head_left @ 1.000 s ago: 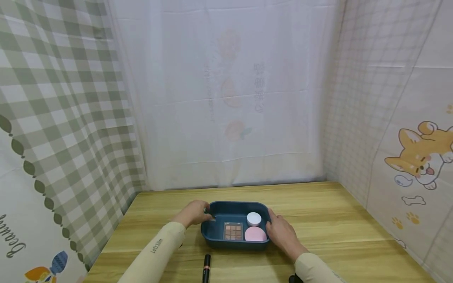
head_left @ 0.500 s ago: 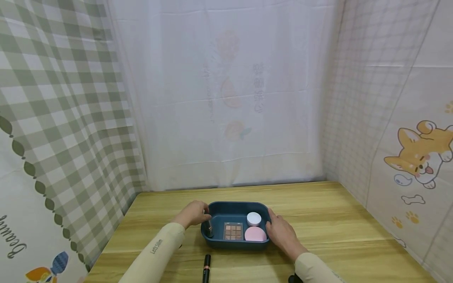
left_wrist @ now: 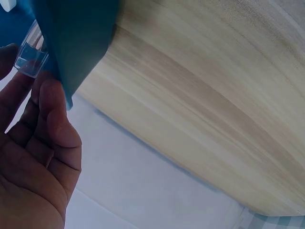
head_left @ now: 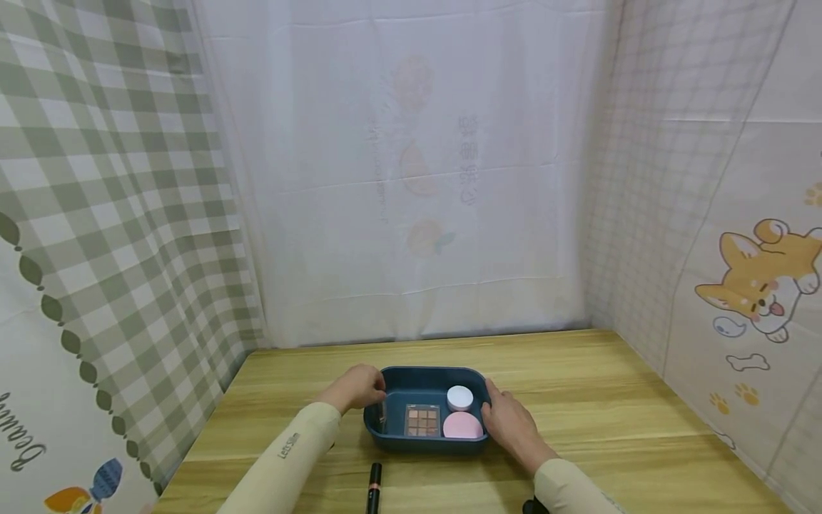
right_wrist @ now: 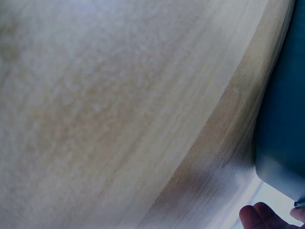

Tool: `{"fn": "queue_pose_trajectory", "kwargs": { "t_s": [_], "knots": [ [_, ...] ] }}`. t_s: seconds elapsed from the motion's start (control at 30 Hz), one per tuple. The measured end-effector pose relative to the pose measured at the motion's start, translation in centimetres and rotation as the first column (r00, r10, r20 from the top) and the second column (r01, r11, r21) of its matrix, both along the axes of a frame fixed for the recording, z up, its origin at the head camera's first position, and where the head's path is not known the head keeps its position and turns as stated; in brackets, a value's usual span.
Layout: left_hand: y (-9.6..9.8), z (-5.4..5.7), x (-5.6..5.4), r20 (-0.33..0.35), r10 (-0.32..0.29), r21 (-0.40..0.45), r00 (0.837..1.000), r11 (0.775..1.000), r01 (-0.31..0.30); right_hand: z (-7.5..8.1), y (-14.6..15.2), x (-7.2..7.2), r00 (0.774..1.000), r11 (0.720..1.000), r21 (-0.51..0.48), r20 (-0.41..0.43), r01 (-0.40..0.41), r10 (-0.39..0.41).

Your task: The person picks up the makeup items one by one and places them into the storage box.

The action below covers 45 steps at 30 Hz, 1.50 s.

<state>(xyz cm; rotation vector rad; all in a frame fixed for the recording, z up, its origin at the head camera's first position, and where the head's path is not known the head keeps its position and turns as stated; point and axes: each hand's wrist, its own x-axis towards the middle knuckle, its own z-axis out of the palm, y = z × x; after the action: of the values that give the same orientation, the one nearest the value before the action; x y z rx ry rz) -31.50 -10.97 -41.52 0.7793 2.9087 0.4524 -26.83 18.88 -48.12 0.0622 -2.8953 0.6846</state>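
Observation:
A dark blue tray (head_left: 420, 446) stands on the wooden table. Inside its left end, a small clear-ended cosmetic tube (left_wrist: 32, 55) stands tilted against the wall, and the fingertips of my left hand (head_left: 356, 387) pinch its top end. My right hand (head_left: 514, 426) holds the tray's right end, thumb over the rim and fingers along the outside. The tray also holds an eyeshadow palette (head_left: 422, 421) in the middle, a white round jar (head_left: 459, 398) at the back right, and a pink round item (head_left: 462, 426) in front of the jar.
A black tube with a pinkish band (head_left: 374, 489) lies on the table (head_left: 578, 385) in front of the tray. Part of a black object (head_left: 533, 506) shows beside the right sleeve. Curtains (head_left: 417, 214) close off the back and both sides.
The cosmetic tube in my left hand has turned from lying sideways to pointing down inside the tray's left end. My left hand has shifted slightly right. The right hand stays on the tray.

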Motion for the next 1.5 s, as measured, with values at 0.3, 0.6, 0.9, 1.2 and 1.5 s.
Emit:
{"fn": "queue_pose_trajectory", "kwargs": {
  "t_s": [0.3, 0.6, 0.9, 1.2, 1.5],
  "knots": [
    [0.1, -0.1, 0.2, -0.001, 0.013, -0.019, 1.000, 1.000, -0.013, 0.0, 0.0, 0.0, 1.000, 1.000, 0.003, -0.005, -0.004, 0.004],
    [-1.0, -0.5, -0.3, -0.041, 0.042, -0.001, 0.998, 0.999, -0.043, 0.1, 0.1, 0.2, 1.000, 1.000, -0.011, -0.015, -0.009, 0.009],
    [-3.3, -1.0, 0.1, -0.052, 0.070, 0.051, 0.996, 0.996, -0.067, 0.1, 0.0, 0.2, 1.000, 1.000, -0.001, -0.016, -0.008, 0.008],
    [-5.7, -1.9, 1.1, -0.019, 0.080, 0.034, 0.997, 0.996, -0.079, 0.1, -0.1, 0.1, 1.000, 1.000, -0.001, -0.011, -0.001, 0.001],
    [-7.4, -3.6, 2.4, 0.043, 0.042, 0.041, 0.998, 0.998, -0.044, 0.1, -0.1, 0.0, 1.000, 1.000, 0.000, -0.001, -0.002, 0.002]
  ]
}}
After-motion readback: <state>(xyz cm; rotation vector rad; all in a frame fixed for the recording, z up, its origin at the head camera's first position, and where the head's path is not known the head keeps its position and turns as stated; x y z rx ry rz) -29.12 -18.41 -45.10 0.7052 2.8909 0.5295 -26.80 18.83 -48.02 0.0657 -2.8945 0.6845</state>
